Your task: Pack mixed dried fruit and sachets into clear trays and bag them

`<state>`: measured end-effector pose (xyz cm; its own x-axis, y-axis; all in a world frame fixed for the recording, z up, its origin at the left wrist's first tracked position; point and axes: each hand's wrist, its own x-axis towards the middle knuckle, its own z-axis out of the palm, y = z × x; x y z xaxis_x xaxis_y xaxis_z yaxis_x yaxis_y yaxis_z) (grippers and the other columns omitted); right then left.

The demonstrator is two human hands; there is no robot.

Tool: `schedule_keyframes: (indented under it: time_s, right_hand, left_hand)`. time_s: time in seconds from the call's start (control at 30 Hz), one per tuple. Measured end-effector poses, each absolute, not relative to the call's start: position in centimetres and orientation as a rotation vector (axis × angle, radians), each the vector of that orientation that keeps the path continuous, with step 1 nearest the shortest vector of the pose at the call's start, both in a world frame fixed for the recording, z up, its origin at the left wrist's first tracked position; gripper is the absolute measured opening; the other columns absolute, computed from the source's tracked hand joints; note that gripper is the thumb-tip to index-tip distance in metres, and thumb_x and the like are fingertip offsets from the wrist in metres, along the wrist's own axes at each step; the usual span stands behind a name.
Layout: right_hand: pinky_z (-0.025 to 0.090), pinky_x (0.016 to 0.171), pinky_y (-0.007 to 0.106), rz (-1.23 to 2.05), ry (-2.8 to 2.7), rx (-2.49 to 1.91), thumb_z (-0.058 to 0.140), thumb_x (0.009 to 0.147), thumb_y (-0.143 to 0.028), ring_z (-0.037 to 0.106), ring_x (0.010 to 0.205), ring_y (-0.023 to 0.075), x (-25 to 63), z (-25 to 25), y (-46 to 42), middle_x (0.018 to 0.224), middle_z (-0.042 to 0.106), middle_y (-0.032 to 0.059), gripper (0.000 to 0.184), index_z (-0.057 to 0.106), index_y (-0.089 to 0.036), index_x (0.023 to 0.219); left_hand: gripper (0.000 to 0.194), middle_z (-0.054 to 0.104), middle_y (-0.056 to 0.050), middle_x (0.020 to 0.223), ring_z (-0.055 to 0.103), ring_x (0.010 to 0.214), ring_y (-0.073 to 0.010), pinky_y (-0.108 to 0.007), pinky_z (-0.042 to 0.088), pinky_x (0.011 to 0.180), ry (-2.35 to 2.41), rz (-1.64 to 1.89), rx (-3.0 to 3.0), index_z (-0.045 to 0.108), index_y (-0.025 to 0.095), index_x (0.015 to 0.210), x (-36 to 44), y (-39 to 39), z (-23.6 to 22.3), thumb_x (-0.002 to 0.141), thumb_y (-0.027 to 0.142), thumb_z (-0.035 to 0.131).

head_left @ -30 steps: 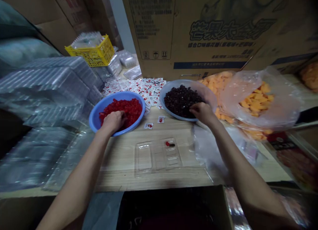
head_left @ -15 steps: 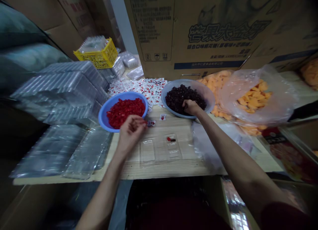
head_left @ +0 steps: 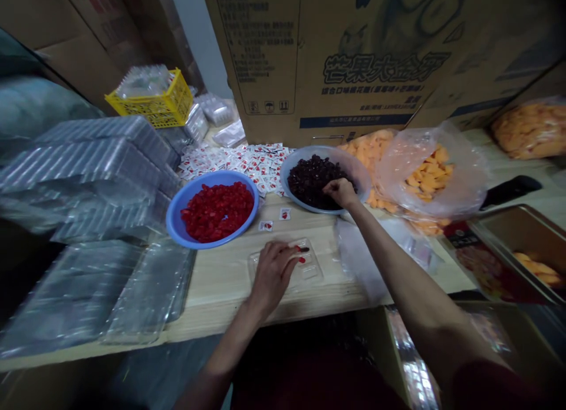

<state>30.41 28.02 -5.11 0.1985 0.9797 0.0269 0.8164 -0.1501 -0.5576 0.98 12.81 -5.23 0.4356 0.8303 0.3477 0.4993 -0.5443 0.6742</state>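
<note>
My left hand [head_left: 275, 269] is over the clear plastic tray [head_left: 312, 274], thumb and fingers pinched on a small red candy [head_left: 302, 259]. Just beyond it, a red piece and a dark candy piece [head_left: 305, 249] lie together in one compartment of the tray. My right hand [head_left: 343, 193] reaches into the pale blue bowl [head_left: 363, 190] of dark candies [head_left: 313, 177]. Its fingers are drawn together among them, and what they grip is hidden. Left of the tray stands a blue bowl [head_left: 175, 233] filled with red candies [head_left: 217, 212].
Stacked clear trays [head_left: 88, 168] fill the left side. Small printed sachets [head_left: 260, 162] lie behind the bowls, two more in front. A carton [head_left: 274, 62] stands at the back. To the right are a bag of orange pieces [head_left: 428, 174], a black handle [head_left: 510, 190] and a metal container [head_left: 526, 233].
My left hand has come out of the red candies and moved right to the tray with a red piece. My right hand has stayed in the dark candies, shifting slightly.
</note>
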Motion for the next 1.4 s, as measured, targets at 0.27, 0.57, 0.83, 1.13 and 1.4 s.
schedule_keyframes:
  time_s: [0.27,0.57,0.83,1.13,1.4]
  right_hand:
    - [0.050,0.073,0.026,0.501,-1.552,-1.678,0.059,0.089,-0.031,0.065,0.084,0.0170,27.3,-2.5,18.6,0.091,0.073,0.0060,0.018,0.069,-0.015,0.088]
    - [0.047,0.081,0.033,0.618,-1.726,-1.676,0.056,0.087,-0.011,0.060,0.088,0.0209,19.2,-8.6,8.8,0.088,0.066,0.0059,0.015,0.068,-0.018,0.081]
    - [0.046,0.081,0.035,0.299,-1.972,-1.725,0.056,0.094,-0.014,0.055,0.089,0.0219,20.1,-7.2,7.8,0.093,0.059,0.0083,0.021,0.076,-0.019,0.093]
    - [0.046,0.096,0.053,0.406,-2.072,-1.571,0.088,0.070,-0.032,0.051,0.118,0.0360,20.5,-8.1,4.6,0.133,0.049,0.0159,0.070,0.061,-0.027,0.134]
    - [0.052,0.090,0.055,0.472,-1.889,-1.382,0.069,0.084,-0.020,0.057,0.105,0.0333,19.5,-11.2,4.5,0.117,0.056,0.0118,0.041,0.063,-0.032,0.123]
  left_hand:
    - [0.030,0.069,-0.011,0.119,0.060,0.114,-0.0272,-0.043,0.042,0.106,1.742,0.707,2.316,0.066,0.021,0.115,-11.6,23.2,0.0,0.095,0.038,0.050]
    - [0.019,0.076,-0.010,0.095,0.070,0.094,-0.0286,-0.031,0.050,0.078,1.607,-0.206,2.314,0.073,0.022,0.089,-13.4,30.5,-4.6,0.077,0.035,0.064]
    - [0.029,0.075,-0.015,0.106,0.069,0.104,-0.0323,-0.036,0.051,0.086,1.723,-0.128,2.249,0.072,0.021,0.102,-13.5,29.9,-5.0,0.075,0.028,0.063]
    - [0.023,0.076,-0.013,0.104,0.069,0.102,-0.0280,-0.032,0.050,0.088,1.802,0.023,2.179,0.074,0.021,0.097,-13.6,28.9,-3.2,0.078,0.030,0.064]
    - [0.025,0.076,-0.007,0.094,0.068,0.088,-0.0229,-0.029,0.051,0.081,1.591,0.221,2.169,0.073,0.020,0.089,-10.5,29.9,-4.5,0.065,0.017,0.072]
